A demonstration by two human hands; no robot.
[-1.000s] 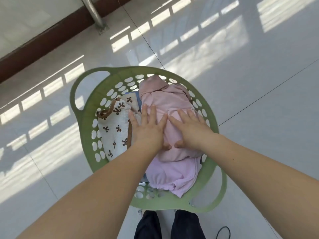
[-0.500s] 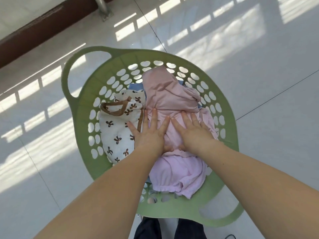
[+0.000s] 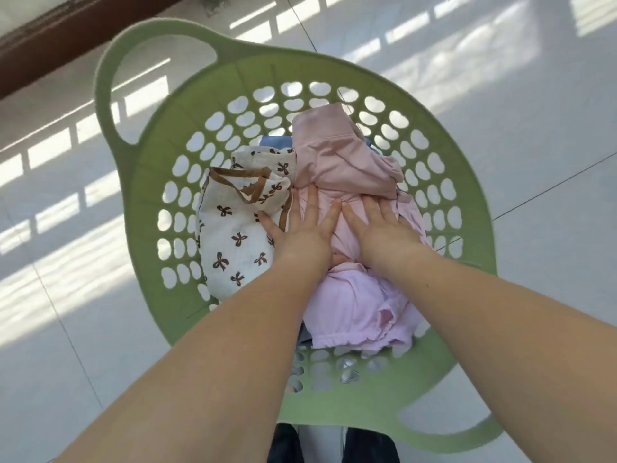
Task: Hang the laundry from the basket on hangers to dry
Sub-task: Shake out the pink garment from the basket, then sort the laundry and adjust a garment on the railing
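A round green laundry basket (image 3: 143,182) with perforated walls and two loop handles fills the middle of the head view. Inside lie a pink garment (image 3: 337,162), a lighter pink piece (image 3: 357,309) nearer me, and a white cloth with brown bows (image 3: 233,242) at the left. A bit of blue fabric (image 3: 273,142) shows behind them. My left hand (image 3: 300,232) lies flat with spread fingers on the pink garment, its thumb on the bow cloth. My right hand (image 3: 380,232) presses flat on the pink garment beside it. No hanger is in view.
The basket stands on a pale tiled floor (image 3: 500,145) striped with sunlight. A dark wooden baseboard (image 3: 66,38) runs along the wall at the top left. My dark trouser legs (image 3: 334,442) show below the basket's near rim.
The camera has come closer, so the basket looks larger. Both hands stay flat on the pink garment, having slid a little deeper into the basket.
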